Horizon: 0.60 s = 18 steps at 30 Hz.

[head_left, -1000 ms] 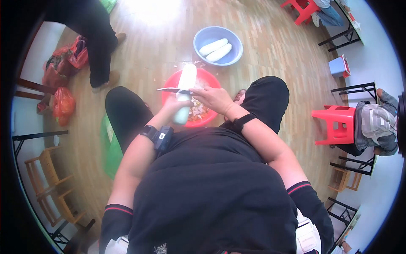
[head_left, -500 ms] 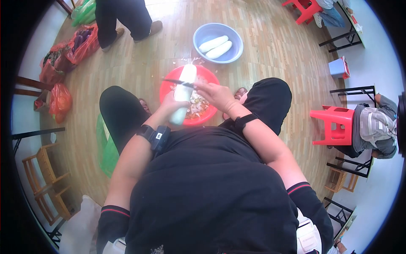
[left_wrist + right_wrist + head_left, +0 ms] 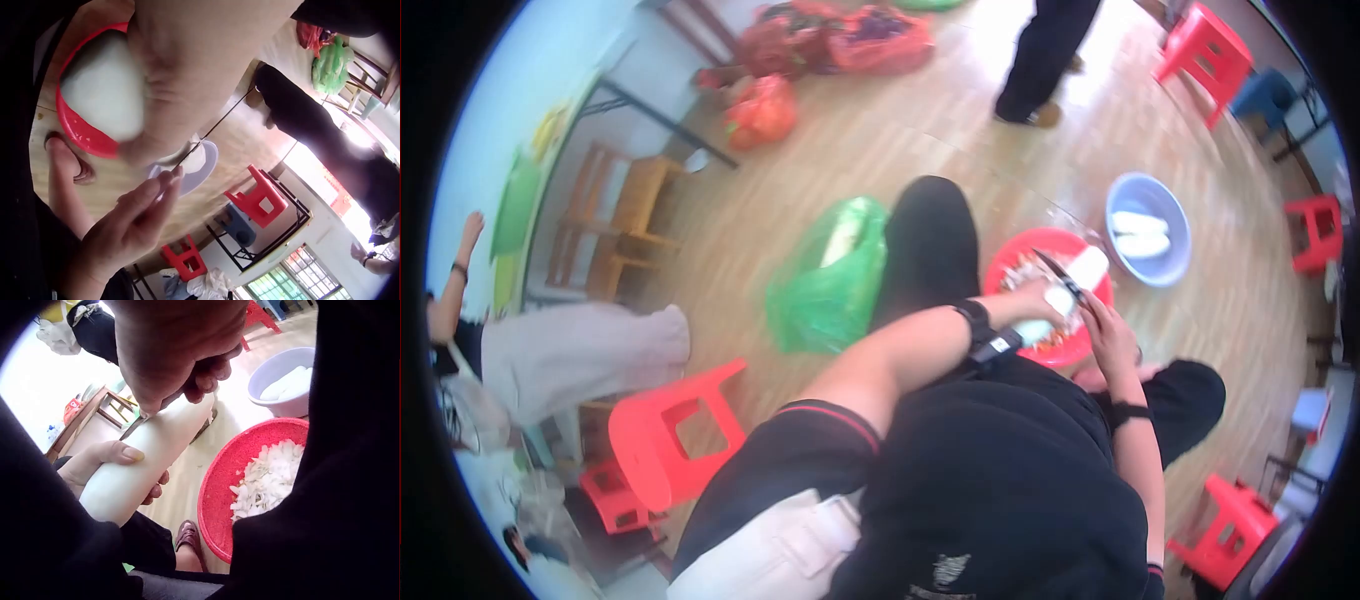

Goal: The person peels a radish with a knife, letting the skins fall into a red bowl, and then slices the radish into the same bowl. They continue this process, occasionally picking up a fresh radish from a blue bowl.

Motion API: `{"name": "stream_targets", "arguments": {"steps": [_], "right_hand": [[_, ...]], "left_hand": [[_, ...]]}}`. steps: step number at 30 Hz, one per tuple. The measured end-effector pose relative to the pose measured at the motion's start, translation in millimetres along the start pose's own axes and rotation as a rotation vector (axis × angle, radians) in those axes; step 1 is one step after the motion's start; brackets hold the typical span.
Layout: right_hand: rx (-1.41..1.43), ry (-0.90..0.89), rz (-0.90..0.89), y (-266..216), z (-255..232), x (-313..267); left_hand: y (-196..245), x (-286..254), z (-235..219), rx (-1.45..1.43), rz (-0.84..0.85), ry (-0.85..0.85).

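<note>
Jutting both ways past left grip (image 3: pixel 100 460), white radish (image 3: pixel 149 464), seemingly against knife (image 3: pixel 132 428).

Radish (image 3: pixel 147 459): lg., white, smooth, long & thick w/ rounded near end. L hand (image 3: pixel 1028 302) gripped it, thumb on top, fingertips showing past far side. It was held at a tilt above basin (image 3: pixel 219 481). Knife (image 3: pixel 1055 268): narrow blade, dk. handle, in R hand's (image 3: pixel 1112 340) grip; blade set crosswise at radish, exact contact unclear. Basin: red, rd., on floor (image 3: pixel 960 150) below radish, w/ heap of bits (image 3: pixel 269 478), mostly white, some orange. Tub (image 3: pixel 1148 190): pale blue, rd., just beside basin, w/ 2 more radishes (image 3: pixel 1142 245), white, lying side by side.
</note>
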State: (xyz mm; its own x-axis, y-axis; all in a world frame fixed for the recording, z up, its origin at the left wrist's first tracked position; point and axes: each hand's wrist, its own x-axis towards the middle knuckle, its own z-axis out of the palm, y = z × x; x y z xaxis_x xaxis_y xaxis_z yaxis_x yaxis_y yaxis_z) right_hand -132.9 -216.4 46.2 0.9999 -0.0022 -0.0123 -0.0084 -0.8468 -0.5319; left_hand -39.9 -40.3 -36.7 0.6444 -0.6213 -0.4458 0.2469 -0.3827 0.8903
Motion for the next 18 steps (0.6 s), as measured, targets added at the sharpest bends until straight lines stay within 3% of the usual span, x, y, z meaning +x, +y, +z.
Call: {"name": "stream_targets", "arguments": {"steps": [2, 6, 10, 13, 15, 16, 18], "right_hand": [[0.038, 0.033, 0.02, 14, 5, 0], [0.096, 0.175, 0.041, 49, 8, 3], [0.169, 0.201, -0.014, 35, 3, 4], [0.149, 0.12, 0.001, 35, 5, 3], [0.429, 0.124, 0.112, 45, 13, 3], [0.44, 0.122, 0.087, 61, 22, 3], [0.657, 0.284, 0.245, 73, 32, 11]], "left_hand": [[8, -6, -1, 0.008, 0.052, -0.003], [8, -9, -1, 0.13, 0.001, -0.009], [3, -6, 2, 0.149, -0.047, 0.041], [3, -5, 2, 0.12, -0.074, 0.048], [1, -5, 1, 0.088, -0.09, 0.082], [-1, -4, 0, 0.079, -0.092, 0.075], [-2, -1, 0, 0.099, -0.131, 0.109]]}}
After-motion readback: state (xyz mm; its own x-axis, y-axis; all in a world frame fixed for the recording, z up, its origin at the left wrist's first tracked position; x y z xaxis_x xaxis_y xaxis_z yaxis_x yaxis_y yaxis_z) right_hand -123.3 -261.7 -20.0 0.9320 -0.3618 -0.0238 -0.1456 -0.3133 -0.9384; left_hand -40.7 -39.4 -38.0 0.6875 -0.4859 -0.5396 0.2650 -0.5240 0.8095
